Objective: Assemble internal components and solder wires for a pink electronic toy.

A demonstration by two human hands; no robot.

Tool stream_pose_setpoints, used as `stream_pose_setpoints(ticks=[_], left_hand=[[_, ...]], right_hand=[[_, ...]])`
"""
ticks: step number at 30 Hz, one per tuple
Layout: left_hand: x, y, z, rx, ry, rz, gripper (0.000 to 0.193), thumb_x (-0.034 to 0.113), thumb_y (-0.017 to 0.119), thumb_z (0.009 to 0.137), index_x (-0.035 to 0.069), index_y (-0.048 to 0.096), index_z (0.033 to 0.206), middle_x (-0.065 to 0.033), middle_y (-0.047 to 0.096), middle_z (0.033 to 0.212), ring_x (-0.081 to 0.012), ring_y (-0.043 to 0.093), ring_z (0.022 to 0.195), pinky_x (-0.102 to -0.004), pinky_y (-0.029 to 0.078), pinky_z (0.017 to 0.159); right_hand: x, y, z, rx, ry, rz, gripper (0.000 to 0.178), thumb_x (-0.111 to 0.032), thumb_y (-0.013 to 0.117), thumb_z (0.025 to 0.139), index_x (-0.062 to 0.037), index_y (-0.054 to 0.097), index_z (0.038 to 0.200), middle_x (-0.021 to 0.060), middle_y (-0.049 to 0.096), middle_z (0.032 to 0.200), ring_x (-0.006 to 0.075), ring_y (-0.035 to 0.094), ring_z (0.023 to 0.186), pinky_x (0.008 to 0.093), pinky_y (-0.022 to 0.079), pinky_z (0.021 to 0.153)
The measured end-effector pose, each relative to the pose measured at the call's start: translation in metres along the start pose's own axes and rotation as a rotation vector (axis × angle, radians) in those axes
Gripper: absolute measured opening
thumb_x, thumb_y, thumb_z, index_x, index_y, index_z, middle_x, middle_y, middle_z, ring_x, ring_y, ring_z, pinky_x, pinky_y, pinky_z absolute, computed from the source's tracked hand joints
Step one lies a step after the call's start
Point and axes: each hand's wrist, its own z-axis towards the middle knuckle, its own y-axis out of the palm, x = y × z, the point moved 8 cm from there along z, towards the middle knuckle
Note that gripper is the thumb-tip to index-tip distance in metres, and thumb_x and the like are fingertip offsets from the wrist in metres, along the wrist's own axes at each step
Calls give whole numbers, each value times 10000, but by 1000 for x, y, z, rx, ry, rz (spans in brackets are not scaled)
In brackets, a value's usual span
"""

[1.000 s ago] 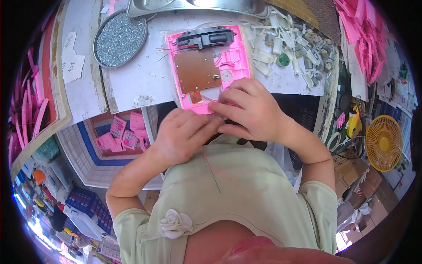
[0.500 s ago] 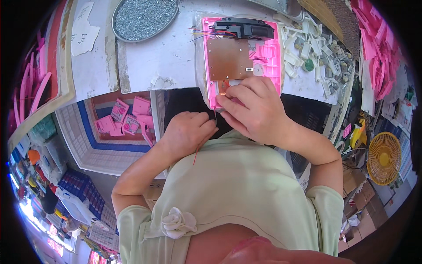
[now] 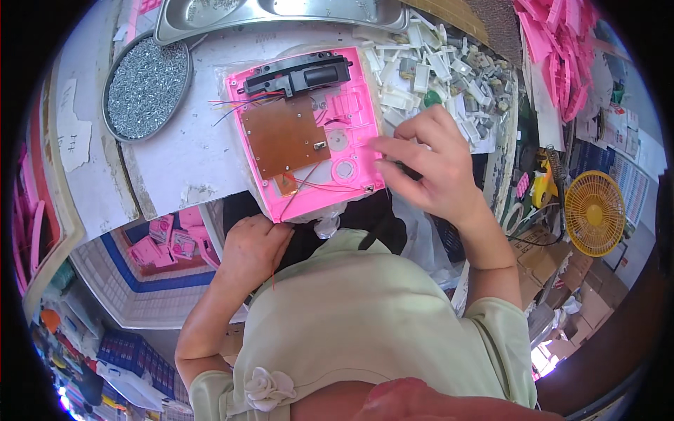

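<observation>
A pink plastic case half [image 3: 364,91] lies tilted at the table's front edge, its hollow side up. Inside it are a brown circuit board [image 3: 281,137], a black molded part [image 3: 309,74] along the far side and several thin wires. My left hand [image 3: 249,245] is closed at the case's near left corner, pinching a thin red wire [image 3: 274,282] whose end hangs below the fingers. Beside the case's right edge, my right hand [image 3: 439,165] has thumb and forefinger apart, with nothing seen between them. A small copper-colored piece [image 3: 286,184] sits near the board's lower edge.
A round metal dish of screws [image 3: 149,88] stands at the left, touching a metal tray [image 3: 281,24]. White plastic parts [image 3: 439,63] are heaped at the right. Below the table at left is a white basket [image 3: 126,298] with pink parts. A yellow fan [image 3: 595,212] stands far right.
My right hand has moved off the case's near end to its right side, uncovering a wire laid across it. The view has shifted, and the case appears lower left and turned.
</observation>
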Motion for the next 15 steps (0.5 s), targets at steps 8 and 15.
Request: stream_pose_setpoints(ticks=[8,15], left_hand=[[1,-1,1,28,0,-15,143,132,764,850,74,680,949,-87,593,766,-292,653,726,-433,523,672],[-1,-2,0,64,3,-36,143,134,764,853,72,675,946,-92,588,761,-297,646,713,-431,524,672]], right_hand=[[-3,18,17,-178,-154,-136,304,-137,834,736,-102,733,1020,24,601,869,253,534,789,379,440,691],[2,24,32,-281,-137,-118,192,-139,790,759,-98,664,898,51,611,836,270,572,806,396,448,697]])
